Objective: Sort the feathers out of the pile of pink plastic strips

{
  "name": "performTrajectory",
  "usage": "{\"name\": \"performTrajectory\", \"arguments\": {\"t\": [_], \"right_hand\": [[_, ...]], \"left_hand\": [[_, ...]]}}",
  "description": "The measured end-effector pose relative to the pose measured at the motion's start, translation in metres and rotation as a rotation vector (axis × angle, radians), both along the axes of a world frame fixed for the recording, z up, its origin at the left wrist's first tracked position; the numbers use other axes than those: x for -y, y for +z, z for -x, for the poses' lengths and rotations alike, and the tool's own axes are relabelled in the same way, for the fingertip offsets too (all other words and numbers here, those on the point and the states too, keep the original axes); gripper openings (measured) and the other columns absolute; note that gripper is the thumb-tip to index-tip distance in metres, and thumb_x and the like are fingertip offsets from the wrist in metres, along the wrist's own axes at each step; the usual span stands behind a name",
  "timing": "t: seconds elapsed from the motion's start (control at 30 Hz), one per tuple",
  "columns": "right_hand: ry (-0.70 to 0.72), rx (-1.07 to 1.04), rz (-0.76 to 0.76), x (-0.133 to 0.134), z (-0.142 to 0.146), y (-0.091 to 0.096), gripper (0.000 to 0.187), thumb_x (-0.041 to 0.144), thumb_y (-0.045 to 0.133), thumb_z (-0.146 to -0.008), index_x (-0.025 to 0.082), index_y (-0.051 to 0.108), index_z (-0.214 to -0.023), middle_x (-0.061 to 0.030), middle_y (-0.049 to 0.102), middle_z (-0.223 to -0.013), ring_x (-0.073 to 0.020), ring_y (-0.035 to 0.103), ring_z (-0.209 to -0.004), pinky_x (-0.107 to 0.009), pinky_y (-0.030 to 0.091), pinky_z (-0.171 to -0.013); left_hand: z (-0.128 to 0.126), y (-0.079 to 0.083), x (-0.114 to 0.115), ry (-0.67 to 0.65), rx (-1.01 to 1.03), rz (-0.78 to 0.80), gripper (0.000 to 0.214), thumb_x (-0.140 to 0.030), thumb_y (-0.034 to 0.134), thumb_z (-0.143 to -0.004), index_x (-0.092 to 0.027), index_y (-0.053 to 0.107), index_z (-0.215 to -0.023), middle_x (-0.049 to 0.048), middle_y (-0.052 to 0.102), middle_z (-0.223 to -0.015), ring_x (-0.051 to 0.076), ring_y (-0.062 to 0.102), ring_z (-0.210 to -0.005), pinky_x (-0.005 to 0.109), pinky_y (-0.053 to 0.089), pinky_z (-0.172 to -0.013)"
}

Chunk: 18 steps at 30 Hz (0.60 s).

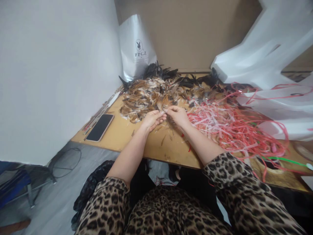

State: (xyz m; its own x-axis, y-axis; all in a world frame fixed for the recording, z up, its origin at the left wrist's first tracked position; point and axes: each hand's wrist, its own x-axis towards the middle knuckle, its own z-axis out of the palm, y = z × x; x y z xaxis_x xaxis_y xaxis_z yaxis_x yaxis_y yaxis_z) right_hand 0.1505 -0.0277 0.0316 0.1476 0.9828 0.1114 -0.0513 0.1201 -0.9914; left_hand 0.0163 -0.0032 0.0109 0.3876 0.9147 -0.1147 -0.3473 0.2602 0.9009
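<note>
A heap of brown, tan and black feathers (pixel 151 93) lies across the back of a wooden table (pixel 127 133). My left hand (pixel 153 119) and my right hand (pixel 178 115) meet at the heap's near edge, fingertips together. Both pinch small brown feathers between them; the fingers are curled and closed. A tangle of red, pink and white plastic strips (pixel 227 125) spreads just to the right of my right hand.
A dark phone (pixel 100 127) lies on the table's left corner beside thin sticks. A silver bag (pixel 137 49) leans at the back against cardboard. White plastic bags (pixel 274 65) crowd the right. A white wall stands at left; a black bag sits below.
</note>
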Motion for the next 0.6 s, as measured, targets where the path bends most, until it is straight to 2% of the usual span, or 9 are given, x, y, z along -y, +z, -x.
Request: {"name": "performTrajectory", "arguments": {"t": [0.2,0.6], "right_hand": [[0.045,-0.034,0.045,0.0005,-0.0004,0.0003,0.025,0.039,0.069,-0.055,0.017,0.058,-0.061,0.0039,0.051,-0.049,-0.0085,0.043,-0.048,-0.022,0.030,-0.045],[0.013,-0.025,0.018,-0.0005,-0.0010,-0.0021,0.028,0.040,0.071,-0.053,0.016,0.056,-0.056,0.0032,0.055,-0.052,-0.0074,0.044,-0.048,-0.021,0.034,-0.048]], "left_hand": [[-0.0020,0.0023,0.0022,0.077,-0.125,-0.099,0.019,-0.024,0.069,-0.066,-0.008,0.060,-0.068,0.0043,0.063,-0.061,0.005,0.055,-0.050,0.015,0.041,-0.049],[-0.0030,-0.0018,0.0009,0.067,-0.256,-0.244,0.020,-0.028,0.068,-0.065,-0.009,0.065,-0.070,0.0072,0.066,-0.066,0.009,0.059,-0.054,0.017,0.043,-0.050]]}}
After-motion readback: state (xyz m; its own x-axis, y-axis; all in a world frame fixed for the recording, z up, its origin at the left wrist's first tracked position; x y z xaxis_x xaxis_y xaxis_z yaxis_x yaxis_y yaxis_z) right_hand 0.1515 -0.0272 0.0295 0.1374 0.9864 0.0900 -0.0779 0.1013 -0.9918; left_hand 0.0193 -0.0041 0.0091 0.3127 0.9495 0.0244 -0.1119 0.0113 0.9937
